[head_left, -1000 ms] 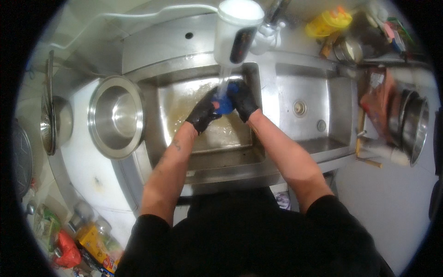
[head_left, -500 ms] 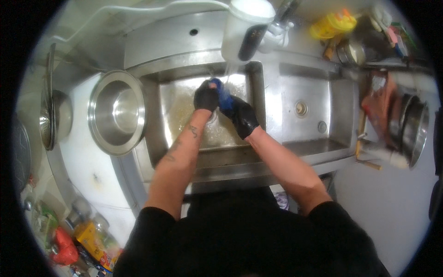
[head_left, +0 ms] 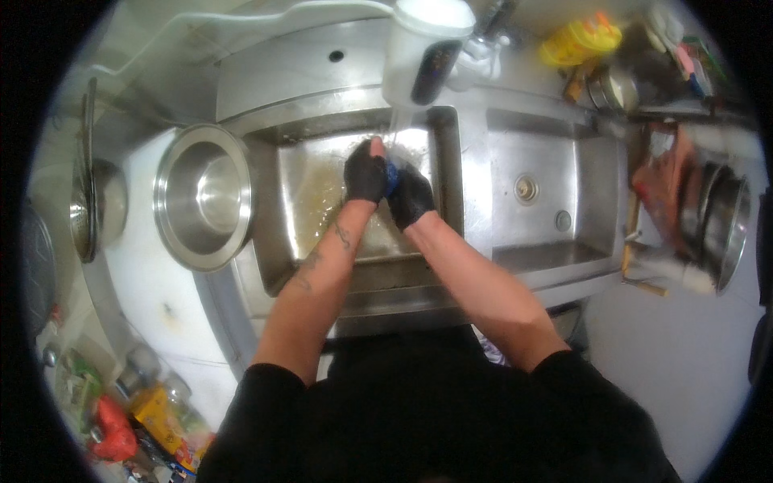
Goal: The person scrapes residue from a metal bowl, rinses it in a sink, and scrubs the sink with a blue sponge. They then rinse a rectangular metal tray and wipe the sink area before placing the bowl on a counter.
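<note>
Both my hands are together over the left sink basin (head_left: 302,145), under a stream of water (head_left: 394,127) from the tap. My left hand (head_left: 366,173), in a black glove with a bare fingertip or thumb showing, closes on a wet, dark blue cloth (head_left: 393,177). From the other side my right hand (head_left: 412,196), also black-gloved, grips the same cloth. Most of the cloth is hidden between the gloves. Shallow, yellowish water (head_left: 314,197) lies on the basin floor.
A white cylindrical water-heater tap (head_left: 427,56) overhangs the basin. Left of it, a wide steel pot (head_left: 213,197) rests on the white counter (head_left: 153,298). The right basin (head_left: 503,161) has a round drain (head_left: 525,189). Steel pans (head_left: 722,229) stand at the far right.
My hands have drawn closer together and the right has shifted nearer to me. The blue cloth, more exposed before, is now mostly bunched between the gloves.
</note>
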A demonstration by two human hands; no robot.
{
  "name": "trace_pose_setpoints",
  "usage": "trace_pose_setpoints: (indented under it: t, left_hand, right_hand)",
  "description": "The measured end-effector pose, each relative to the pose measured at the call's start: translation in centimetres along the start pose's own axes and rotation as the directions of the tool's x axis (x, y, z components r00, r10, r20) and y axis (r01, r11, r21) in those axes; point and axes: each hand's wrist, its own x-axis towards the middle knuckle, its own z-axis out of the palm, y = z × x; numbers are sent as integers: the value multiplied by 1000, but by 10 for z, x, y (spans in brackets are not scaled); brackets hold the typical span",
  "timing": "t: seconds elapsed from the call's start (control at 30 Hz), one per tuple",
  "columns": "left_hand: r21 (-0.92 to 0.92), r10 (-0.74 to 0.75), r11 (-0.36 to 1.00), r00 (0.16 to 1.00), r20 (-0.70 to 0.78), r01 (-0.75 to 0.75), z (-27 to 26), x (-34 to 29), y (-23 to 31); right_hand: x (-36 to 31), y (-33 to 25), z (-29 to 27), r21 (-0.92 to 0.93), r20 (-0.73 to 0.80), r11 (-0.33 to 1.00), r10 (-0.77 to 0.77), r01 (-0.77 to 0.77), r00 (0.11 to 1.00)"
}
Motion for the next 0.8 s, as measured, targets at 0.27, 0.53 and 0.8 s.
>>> trace_pose_setpoints:
  t: [0.27,0.53,0.8]
  left_hand:
    - [-462,87,887,975,204,17,27,-19,-1]
    - [-698,-245,665,960,133,266,23,-5,-11]
    - [-771,-286,530,931,229,352,18,-34,-6]
  right_hand:
    - [13,-18,7,80,157,992,80,-94,984]
    - [16,-19,7,-205,220,979,52,-6,974]
    - [39,-2,-12,-638,163,744,-121,198,979]
